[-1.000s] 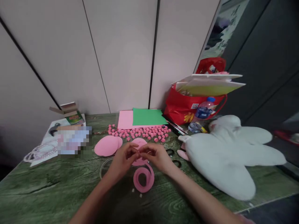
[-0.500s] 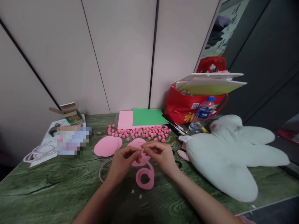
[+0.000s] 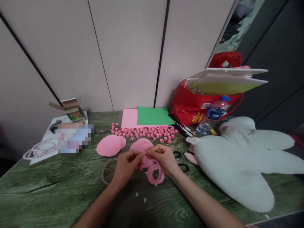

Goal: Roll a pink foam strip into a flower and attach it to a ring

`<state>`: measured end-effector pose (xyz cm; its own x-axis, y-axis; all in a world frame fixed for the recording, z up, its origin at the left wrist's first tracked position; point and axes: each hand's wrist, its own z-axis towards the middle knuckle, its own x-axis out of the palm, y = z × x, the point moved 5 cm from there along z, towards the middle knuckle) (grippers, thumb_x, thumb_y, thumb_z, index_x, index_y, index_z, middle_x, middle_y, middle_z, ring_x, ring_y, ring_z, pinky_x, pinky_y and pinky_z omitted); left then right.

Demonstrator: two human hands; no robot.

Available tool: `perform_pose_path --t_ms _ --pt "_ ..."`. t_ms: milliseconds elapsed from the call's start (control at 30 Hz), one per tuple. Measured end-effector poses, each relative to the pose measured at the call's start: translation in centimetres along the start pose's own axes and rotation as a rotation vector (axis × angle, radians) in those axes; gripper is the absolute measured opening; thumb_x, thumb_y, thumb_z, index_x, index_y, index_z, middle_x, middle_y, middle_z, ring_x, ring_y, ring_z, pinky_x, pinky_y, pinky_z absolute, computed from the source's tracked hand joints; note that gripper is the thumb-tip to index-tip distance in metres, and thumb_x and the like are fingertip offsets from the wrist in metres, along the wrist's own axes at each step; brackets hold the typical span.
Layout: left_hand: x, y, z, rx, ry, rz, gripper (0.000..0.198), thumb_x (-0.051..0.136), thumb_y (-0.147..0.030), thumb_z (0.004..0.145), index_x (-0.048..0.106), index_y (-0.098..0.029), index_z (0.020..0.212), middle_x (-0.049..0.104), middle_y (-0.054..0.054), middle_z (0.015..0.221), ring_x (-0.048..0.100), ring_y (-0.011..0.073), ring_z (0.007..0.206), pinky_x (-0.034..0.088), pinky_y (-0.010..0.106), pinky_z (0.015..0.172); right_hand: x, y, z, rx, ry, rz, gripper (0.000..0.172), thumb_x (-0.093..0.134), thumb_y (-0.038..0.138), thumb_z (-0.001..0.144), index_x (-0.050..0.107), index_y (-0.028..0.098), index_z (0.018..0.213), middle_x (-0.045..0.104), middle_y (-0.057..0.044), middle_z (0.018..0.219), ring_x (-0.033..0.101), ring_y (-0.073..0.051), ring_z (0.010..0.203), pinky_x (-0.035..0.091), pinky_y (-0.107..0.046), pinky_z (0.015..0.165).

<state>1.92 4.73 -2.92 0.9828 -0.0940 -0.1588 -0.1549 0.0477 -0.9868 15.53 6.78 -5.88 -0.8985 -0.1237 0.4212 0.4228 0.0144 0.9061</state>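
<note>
My left hand [image 3: 128, 164] and my right hand [image 3: 164, 157] meet over the middle of the table, thumbs and forefingers pinched together. Between them they hold the end of a pink paper spiral [image 3: 150, 177]; the exact end is hidden by the fingertips. Its loose coils dangle below my right hand. Under the fingers lie pink paper discs [image 3: 140, 144], partly covered. More pink discs [image 3: 108, 145] rest to the left. Behind my hands are many small rolled pink paper roses [image 3: 144, 132].
A clear tape roll [image 3: 104, 173] is by my left wrist, black scissors handles [image 3: 187, 167] by my right. Green paper [image 3: 153, 116], a red bag [image 3: 182, 106], a bottle [image 3: 213, 112] and a white plush toy [image 3: 235, 164] stand around; bead strings [image 3: 39, 150] lie left.
The dangling coils have swung right and drawn up tighter beneath my right hand. My fingers stay pinched close together. The view has shifted slightly, showing more of the scissors handles.
</note>
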Motion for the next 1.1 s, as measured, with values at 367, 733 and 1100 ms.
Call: perform_pose_path --t_ms 367,733,1100 --pt "0.5 0.8 0.2 -0.056 0.024 -0.052 0.022 0.058 -0.031 0.071 0.059 -0.013 0.058 0.058 -0.001 0.05 0.05 0.0084 0.039 0.039 0.019 0.04 -1.2 -0.6 0.1 0.042 0.01 0.005 0.016 0.076 0.021 0.054 0.067 0.014 0.065 0.066 -0.001 0.059 0.059 -0.01 0.053 0.048 -0.019 0.052" --pt "0.0 1.0 0.0 -0.115 0.022 -0.094 0.021 0.06 -0.033 0.069 0.059 -0.013 0.062 0.058 -0.002 0.048 0.05 0.0088 0.037 0.038 0.019 0.037 -1.6 -1.2 -0.1 0.199 0.047 0.082 0.024 0.078 0.021 0.053 0.068 0.011 0.073 0.07 -0.008 0.076 0.065 -0.016 0.069 0.051 -0.027 0.071" --pt "-0.1 2.2 -0.3 -0.08 0.028 -0.109 0.024 0.057 -0.031 0.073 0.057 -0.013 0.057 0.056 -0.002 0.047 0.048 0.007 0.037 0.036 0.018 0.039 -1.6 -1.8 -0.3 0.169 -0.007 0.034 0.025 0.079 0.022 0.049 0.067 0.014 0.069 0.069 -0.004 0.064 0.063 -0.013 0.057 0.051 -0.023 0.057"
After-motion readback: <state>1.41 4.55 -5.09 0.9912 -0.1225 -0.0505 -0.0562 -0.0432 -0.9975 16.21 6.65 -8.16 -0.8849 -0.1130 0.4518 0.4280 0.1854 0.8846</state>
